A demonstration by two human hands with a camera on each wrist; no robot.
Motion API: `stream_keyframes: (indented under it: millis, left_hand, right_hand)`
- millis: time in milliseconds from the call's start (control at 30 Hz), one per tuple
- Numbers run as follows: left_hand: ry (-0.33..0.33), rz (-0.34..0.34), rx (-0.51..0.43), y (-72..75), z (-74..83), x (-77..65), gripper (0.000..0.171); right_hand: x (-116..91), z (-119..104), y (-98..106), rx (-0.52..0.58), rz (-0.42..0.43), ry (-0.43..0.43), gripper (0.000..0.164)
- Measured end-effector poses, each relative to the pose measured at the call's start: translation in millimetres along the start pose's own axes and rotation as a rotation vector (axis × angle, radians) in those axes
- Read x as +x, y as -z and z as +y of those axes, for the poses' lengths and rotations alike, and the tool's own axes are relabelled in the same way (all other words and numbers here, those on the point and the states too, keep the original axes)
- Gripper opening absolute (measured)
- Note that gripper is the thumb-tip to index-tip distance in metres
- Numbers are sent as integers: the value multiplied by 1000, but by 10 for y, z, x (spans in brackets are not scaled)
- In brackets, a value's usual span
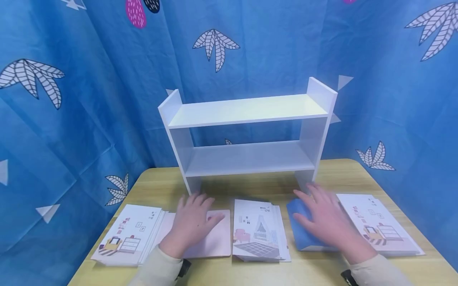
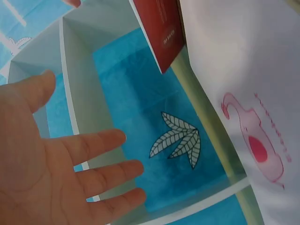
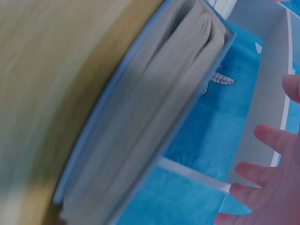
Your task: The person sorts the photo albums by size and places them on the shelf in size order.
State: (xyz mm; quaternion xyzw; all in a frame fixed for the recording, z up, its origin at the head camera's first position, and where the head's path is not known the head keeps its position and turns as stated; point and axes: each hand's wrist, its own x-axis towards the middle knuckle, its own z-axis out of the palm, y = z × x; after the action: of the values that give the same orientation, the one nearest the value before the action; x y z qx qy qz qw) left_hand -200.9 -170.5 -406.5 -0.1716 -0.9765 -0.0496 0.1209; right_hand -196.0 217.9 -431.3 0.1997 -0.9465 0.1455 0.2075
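Note:
My left hand (image 1: pixel 191 224) is above a pale pink book (image 1: pixel 221 238), with its fingers spread. The left wrist view shows that palm (image 2: pixel 61 154) holding nothing, beside a pale cover with a pink elephant drawing (image 2: pixel 258 145). Over a thick blue book (image 1: pixel 299 230) is my right hand (image 1: pixel 325 218), its fingers apart and partly hiding the cover. In the right wrist view, the book's page edges (image 3: pixel 150 117) fill the middle, and the right hand (image 3: pixel 272 173) appears apart from them, gripping nothing.
A white two-tier shelf (image 1: pixel 247 109) stands at the back of the wooden table (image 1: pixel 250 184). White illustrated booklets lie in stacks at left (image 1: pixel 130 230), middle (image 1: pixel 257 230) and right (image 1: pixel 379 222). A red panel (image 2: pixel 164 33) shows in the left wrist view. Behind hangs a blue curtain (image 1: pixel 264 51).

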Motion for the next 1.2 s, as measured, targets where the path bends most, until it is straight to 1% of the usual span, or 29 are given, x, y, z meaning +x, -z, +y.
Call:
stream_keyframes:
  millis: [167, 333, 433, 567, 767, 900, 1033, 1200]
  left_hand:
    - [17, -9, -26, -34, 52, 32, 72]
    - [27, -44, -42, -96, 98, 49, 67]
    - [34, -69, -64, -135, 121, 48, 61]
    - [35, -86, -90, -193, 138, 63, 56]
    - [46, -84, -138, -258, 190, 157, 51]
    - [55, -104, -189, -298, 249, 234, 49]
    - [61, -149, -237, -352, 302, 289, 47]
    - [83, -223, -264, -417, 355, 330, 48]
  right_hand:
    - [35, -54, -96, 28, -29, -30, 64]
    - [71, -107, -168, 59, -48, -32, 61]
    - [82, -145, -199, 64, -52, -24, 57]
    - [98, -202, -222, 74, -72, -32, 49]
    - [151, -246, -262, 92, -123, -99, 42]
    - [209, -257, -307, 106, -142, -131, 40]
    - [272, -265, -361, 161, -175, -176, 40]
    - [339, -279, -420, 237, -277, -253, 40]
